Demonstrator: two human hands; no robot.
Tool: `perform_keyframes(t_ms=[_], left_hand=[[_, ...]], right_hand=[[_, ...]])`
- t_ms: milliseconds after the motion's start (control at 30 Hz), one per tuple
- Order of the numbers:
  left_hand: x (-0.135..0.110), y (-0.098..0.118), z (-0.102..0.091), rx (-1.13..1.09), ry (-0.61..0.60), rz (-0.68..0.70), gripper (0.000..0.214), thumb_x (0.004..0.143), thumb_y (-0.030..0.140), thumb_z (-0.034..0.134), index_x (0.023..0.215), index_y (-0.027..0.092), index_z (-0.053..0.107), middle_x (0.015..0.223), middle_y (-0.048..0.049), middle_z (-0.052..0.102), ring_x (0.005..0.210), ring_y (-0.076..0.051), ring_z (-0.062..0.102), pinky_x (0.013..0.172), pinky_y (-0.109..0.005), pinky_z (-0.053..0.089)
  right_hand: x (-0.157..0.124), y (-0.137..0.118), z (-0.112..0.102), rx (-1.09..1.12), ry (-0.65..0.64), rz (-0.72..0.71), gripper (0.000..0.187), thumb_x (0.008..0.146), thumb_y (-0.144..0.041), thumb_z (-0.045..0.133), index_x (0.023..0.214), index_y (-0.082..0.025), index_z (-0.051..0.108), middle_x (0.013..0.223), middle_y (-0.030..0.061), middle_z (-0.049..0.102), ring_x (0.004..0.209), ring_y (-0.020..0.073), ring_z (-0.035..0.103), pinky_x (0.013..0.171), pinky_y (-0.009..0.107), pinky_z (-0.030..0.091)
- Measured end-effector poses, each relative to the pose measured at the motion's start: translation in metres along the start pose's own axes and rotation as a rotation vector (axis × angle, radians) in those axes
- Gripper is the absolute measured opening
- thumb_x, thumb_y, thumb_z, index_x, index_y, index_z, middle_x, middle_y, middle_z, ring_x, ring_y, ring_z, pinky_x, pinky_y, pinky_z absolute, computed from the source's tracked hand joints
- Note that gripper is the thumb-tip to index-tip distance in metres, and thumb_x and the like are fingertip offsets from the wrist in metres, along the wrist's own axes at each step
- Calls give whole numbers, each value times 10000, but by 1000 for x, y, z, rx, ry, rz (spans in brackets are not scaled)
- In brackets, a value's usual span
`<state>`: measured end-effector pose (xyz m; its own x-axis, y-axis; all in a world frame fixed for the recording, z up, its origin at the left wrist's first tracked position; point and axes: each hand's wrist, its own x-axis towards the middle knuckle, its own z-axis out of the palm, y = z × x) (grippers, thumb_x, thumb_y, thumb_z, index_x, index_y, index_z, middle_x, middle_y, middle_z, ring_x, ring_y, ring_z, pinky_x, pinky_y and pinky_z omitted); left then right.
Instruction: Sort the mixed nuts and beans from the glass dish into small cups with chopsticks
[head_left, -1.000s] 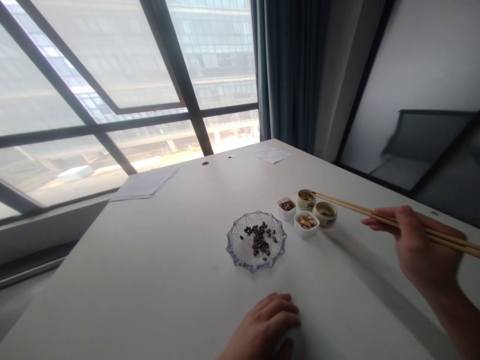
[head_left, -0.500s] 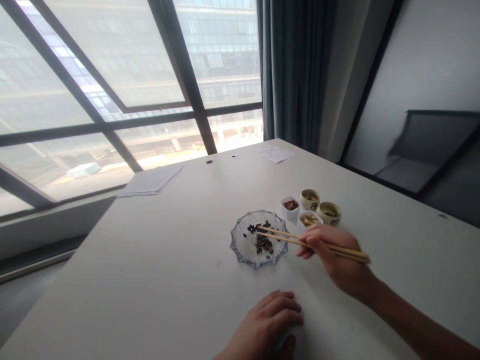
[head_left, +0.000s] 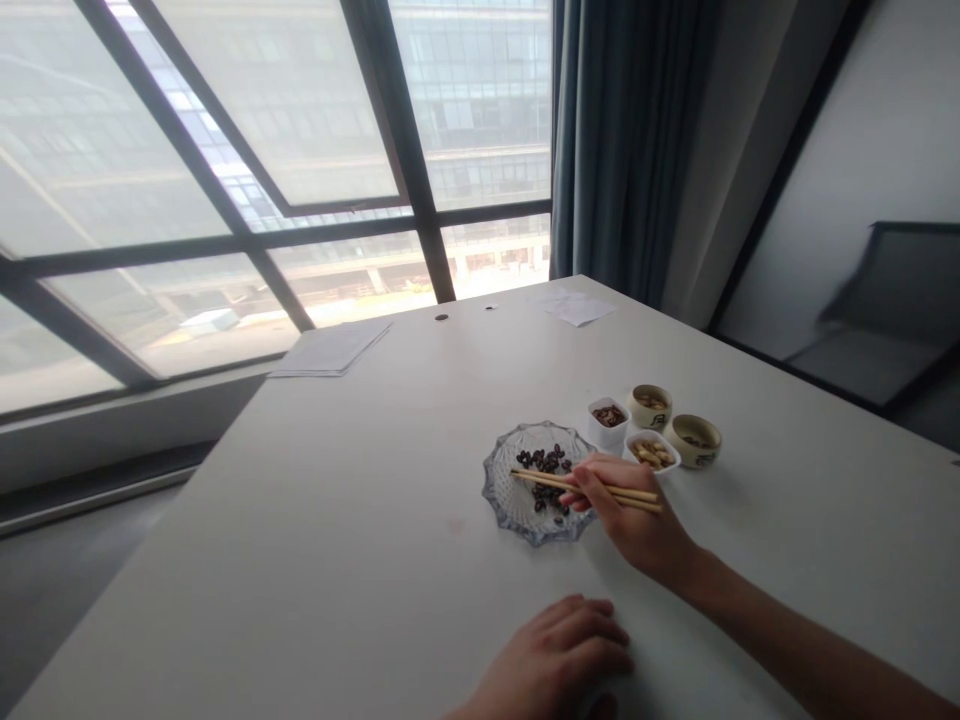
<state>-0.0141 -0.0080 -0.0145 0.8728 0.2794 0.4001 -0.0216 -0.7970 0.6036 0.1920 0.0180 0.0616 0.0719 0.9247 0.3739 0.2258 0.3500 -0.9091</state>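
Daylight from a broad window (head_left: 285, 110) washes over a white table (head_left: 352, 530), where a person works with wooden chopsticks (head_left: 544, 480) above a scalloped glass dish (head_left: 499, 505). Fingers of the right hand (head_left: 634, 520) grip the sticks in a pinch well back from the tips, which sit close together over the dish's left side; whether they hold anything is too small to tell. Dark beans (head_left: 551, 462) lie clustered in the dish, partly behind sticks and hand. Smooth and slippery by their look, they seem to call for even tips, light and steady pressure across a bean's sides, and a straight lift; strays at the cluster's edge look easiest to isolate. The left hand (head_left: 555, 655) rests on the tabletop with fingers loosely bent, apparently gripping nothing, near enough to steady the dish should it slide. Beyond the right hand stand two white tubs (head_left: 606, 434) and two cream cups (head_left: 697, 459), a cluster the wrist should clear.
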Motion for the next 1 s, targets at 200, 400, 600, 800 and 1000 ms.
perform_keyframes(t_ms=[200, 400, 600, 800, 1000], left_hand=[[2, 3, -1, -25, 26, -3, 267, 959, 163, 641, 1219, 223, 632, 1239, -88, 764, 1309, -249, 684, 1175, -324, 512], [2, 3, -2, -26, 19, -9, 268, 958, 166, 639, 1221, 220, 631, 1232, -87, 764, 1313, -245, 680, 1185, -315, 499], [2, 2, -2, -31, 12, -3, 260, 959, 174, 640, 1214, 225, 627, 1241, -83, 764, 1312, -245, 682, 1190, -321, 495], [3, 5, -1, -8, 8, -30, 310, 922, 132, 631, 1213, 238, 626, 1239, -81, 763, 1334, -247, 667, 1196, -336, 495], [0, 2, 0, -14, 12, -21, 264, 948, 164, 639, 1203, 231, 645, 1250, -87, 766, 1329, -255, 675, 1179, -333, 516]], right_hand=[[-1, 0, 0, 30, 42, 44, 450, 1068, -499, 616, 752, -200, 735, 796, 70, 768, 700, 210, 775, 653, 313, 629], [-1, 1, -1, 55, 117, 26, 446, 1046, -518, 650, 769, -194, 785, 783, 74, 787, 658, 204, 781, 618, 299, 654], [-16, -14, -29, 40, 273, 28, 323, 1042, -456, 687, 909, -211, 849, 809, 69, 829, 671, 222, 819, 644, 317, 692], [-19, -18, -42, -78, 52, -65, 312, 1079, -391, 639, 896, -227, 831, 841, 54, 811, 730, 188, 787, 655, 300, 646], [0, -1, -22, -56, -99, -36, 414, 1076, -458, 626, 798, -206, 801, 832, 67, 766, 750, 181, 741, 651, 294, 616]])
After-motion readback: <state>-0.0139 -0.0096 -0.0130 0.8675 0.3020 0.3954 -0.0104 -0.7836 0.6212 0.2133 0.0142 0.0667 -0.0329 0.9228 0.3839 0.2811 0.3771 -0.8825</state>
